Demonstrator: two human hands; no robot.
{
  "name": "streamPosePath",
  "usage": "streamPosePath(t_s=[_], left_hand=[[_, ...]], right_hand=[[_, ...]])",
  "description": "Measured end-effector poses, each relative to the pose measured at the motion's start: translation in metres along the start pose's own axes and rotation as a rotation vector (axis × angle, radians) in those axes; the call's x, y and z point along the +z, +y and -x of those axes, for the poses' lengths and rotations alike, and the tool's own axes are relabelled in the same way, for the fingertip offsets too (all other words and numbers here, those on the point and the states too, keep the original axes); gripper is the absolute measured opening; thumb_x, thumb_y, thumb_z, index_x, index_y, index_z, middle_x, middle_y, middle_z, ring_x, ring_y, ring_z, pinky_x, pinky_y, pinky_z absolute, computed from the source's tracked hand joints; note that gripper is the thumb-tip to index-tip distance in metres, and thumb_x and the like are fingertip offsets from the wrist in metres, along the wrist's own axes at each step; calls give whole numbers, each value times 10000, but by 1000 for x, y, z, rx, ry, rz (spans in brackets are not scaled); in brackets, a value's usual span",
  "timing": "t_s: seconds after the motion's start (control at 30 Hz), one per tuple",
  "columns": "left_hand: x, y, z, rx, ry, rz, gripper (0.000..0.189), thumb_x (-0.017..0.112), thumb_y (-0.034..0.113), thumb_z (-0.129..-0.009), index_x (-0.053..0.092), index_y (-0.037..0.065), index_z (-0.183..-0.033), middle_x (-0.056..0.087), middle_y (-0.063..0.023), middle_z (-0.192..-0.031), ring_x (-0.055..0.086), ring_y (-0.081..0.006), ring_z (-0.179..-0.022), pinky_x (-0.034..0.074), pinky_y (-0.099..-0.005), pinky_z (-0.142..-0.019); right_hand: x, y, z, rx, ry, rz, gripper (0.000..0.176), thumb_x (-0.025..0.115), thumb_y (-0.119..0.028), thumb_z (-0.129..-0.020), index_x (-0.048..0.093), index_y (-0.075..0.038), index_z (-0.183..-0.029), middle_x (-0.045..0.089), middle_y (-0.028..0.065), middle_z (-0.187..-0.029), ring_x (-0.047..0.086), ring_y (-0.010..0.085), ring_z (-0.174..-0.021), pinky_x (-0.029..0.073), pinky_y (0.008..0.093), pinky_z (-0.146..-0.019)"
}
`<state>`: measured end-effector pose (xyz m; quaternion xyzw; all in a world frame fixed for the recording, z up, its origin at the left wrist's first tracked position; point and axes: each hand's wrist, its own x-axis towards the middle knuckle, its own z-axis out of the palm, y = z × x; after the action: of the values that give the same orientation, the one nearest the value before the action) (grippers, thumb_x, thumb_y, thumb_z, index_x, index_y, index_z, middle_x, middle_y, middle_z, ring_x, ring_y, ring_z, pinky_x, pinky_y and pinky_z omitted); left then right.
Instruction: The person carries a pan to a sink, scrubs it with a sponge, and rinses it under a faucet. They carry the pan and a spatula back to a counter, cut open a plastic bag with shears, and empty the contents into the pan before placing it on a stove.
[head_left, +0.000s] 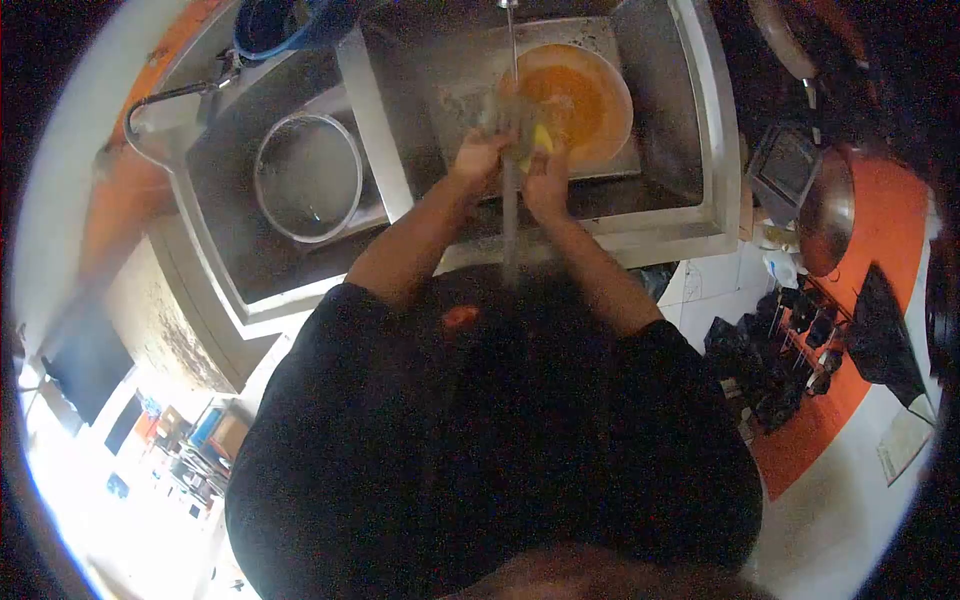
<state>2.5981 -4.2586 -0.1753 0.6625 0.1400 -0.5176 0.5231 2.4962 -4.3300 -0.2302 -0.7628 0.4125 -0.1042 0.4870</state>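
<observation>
I see the left hand (480,155) gripping a wet glassy item (505,112) under the tap stream (511,50), near the right basin's (660,150) front edge. The right hand (546,182) is closed on a yellow sponge (541,138). I fear the slick item slipping and striking the orange bowl (590,100).

Soft yellow sponge (541,140), in the grip: plain yellow.
Round orange plastic basin (592,100), just beyond the grip: orange.
Rectangular steel sink (702,130), around the grip: dull grey.
</observation>
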Motion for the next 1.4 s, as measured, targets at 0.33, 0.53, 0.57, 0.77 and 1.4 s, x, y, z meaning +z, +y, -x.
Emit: streamPosePath(t_s=[0.33, 0.53, 0.57, 0.77, 1.4], left_hand=[[9, -5, 12, -53, -199, 534, 321, 370, 60, -801, 433, -18, -1106, 518, -170, -1033, 531, -295, -950, 427, -420, -856], [-7, -9, -1, 13, -216, 706, 293, 390, 119, -781, 467, -2, -1037, 532, -159, -989, 521, -289, -936, 407, -405, -848], [-9, -8, 0, 53, -189, 833, 286, 398, 140, -777, 478, 5, -1016, 537, -152, -971, 521, -287, -917, 408, -397, -831], [14, 1, -4, -12, -156, 623, 293, 378, 254, -861, 463, 27, -1024, 534, -122, -918, 519, -281, -854, 409, -407, -828], [22, -7, -10, 223, -2, 456, 341, 374, 201, -904, 426, -57, -1121, 531, -151, -1042, 552, -248, -884, 461, -328, -765]], right_hand=[[-10, -35, -62, -638, -136, 379, 220, 526, -149, -766, 524, -34, -953, 553, 167, -831, 522, 370, -775, 405, 465, -711], [7, -37, -49, -658, -233, 169, 172, 513, -172, -772, 544, -39, -877, 566, 186, -767, 538, 382, -752, 402, 468, -676], [5, -28, -45, -816, -340, 72, 195, 488, -204, -796, 536, -34, -879, 564, 205, -762, 535, 402, -756, 402, 466, -664], [1, -61, -64, -198, -144, 294, 224, 496, -185, -792, 532, -68, -979, 578, 205, -781, 561, 388, -752, 434, 457, -654], [-4, -54, -27, -157, -162, 221, 366, 535, -175, -767, 483, -25, -1096, 605, 164, -863, 579, 337, -828, 454, 410, -719]])
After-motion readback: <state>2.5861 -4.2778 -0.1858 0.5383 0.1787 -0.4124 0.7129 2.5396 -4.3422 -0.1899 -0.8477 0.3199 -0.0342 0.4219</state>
